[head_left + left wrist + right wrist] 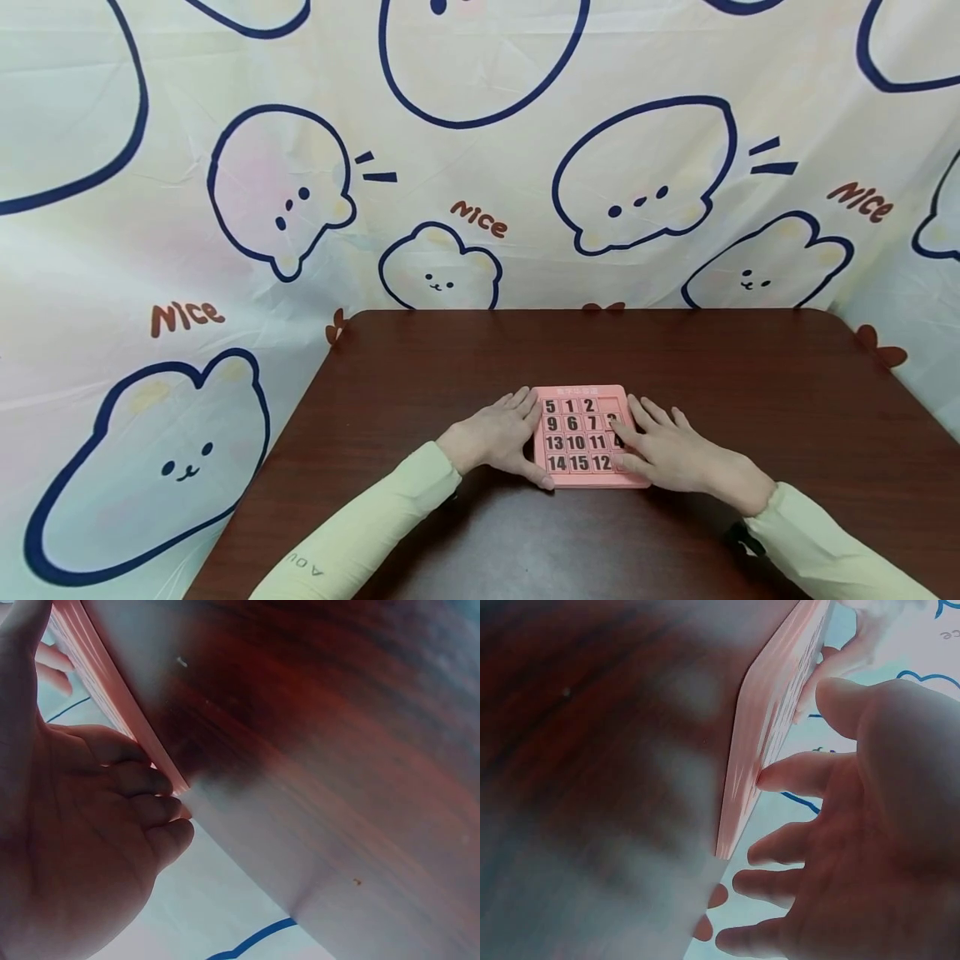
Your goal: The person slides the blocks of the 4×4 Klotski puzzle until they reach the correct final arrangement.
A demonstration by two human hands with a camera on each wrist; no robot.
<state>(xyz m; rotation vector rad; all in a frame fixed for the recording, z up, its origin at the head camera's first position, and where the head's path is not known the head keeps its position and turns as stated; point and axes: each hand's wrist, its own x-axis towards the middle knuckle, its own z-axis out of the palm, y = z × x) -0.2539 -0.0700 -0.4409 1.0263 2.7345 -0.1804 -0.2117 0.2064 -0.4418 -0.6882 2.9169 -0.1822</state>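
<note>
Looking down on a puzzle [585,481], flat on the table [465,354] between both hands, with an open slot [609,405] at the far right corner. Judging by the right hand [671,454] laid partly over the right-hand column, probably at the stage of sliding tiles [576,442]. To go on, would likely need to push tile 3 [608,418] straight away into the slot. On the right, fingers spread, with index reaching to tile 3 and thumb lower down, over the column's near end; hard to be sure, from this angle, of pressing rather than hovering. On the left, with the left hand [501,435], fingers close together and nearly straight against the puzzle's left edge, thumb apart at the near left corner; likely bracing, not pinching. Within the raised rim, room for one tile only, so straight pushes alone. Beyond the far edge, a broad stretch of table up to the cloth [525,175]; to either side, past the hands, more wood.
</note>
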